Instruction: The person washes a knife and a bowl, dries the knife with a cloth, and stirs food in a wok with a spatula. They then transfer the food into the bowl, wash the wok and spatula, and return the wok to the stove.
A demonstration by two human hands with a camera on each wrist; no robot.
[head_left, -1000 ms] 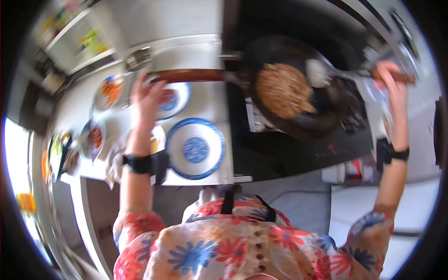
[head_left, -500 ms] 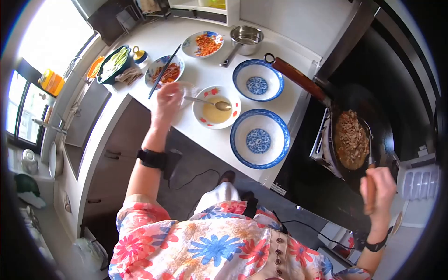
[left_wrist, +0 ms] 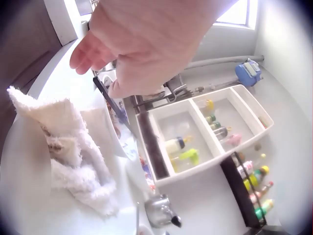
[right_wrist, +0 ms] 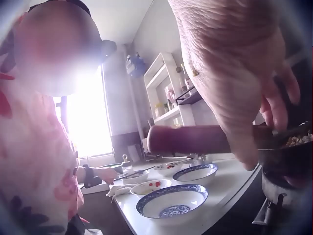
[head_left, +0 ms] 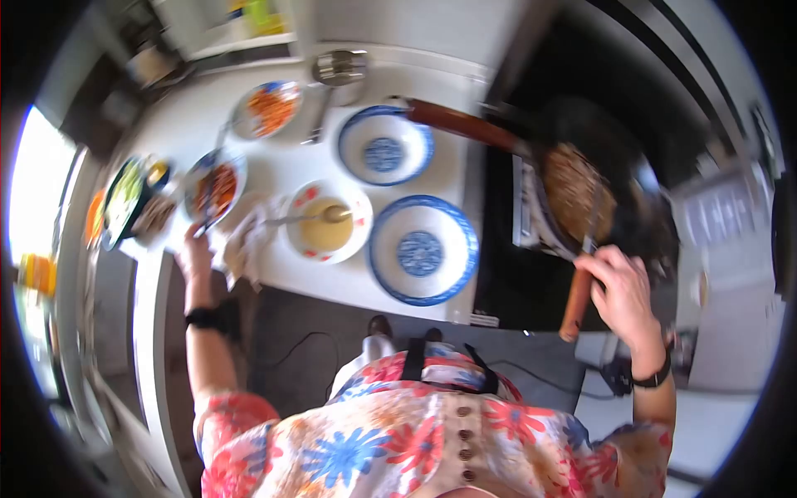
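My right hand (head_left: 621, 292) grips the wooden handle (head_left: 576, 303) of a spatula, with the thumb and fingers around it near the metal shaft. The shaft reaches over browned minced meat (head_left: 571, 192) in a dark wok (right_wrist: 274, 155), whose own long wooden handle (head_left: 461, 119) points left over the counter. At far left, my left hand (head_left: 195, 253) is at the near end of dark chopsticks (left_wrist: 108, 95), thumb and fingers apart on either side. The chopsticks lie across a patterned bowl (head_left: 239, 170) of orange-red strips. A pale crumpled cloth (left_wrist: 73, 156) lies beside that hand.
Two blue-and-white bowls (head_left: 423, 286) stand by the stove (head_left: 523, 286). Between them and the cloth is a bowl (head_left: 359, 199) of yellowish liquid with a spoon. Farther back are a plate (head_left: 242, 124) of orange bits and a metal saucepan (head_left: 340, 68). A green basket (head_left: 108, 236) holds vegetables.
The left hand has gone from the wok handle, past the liquid bowl, to the chopsticks. The right hand keeps the spatula and has come nearer the body. The head view has turned left, then partly back.
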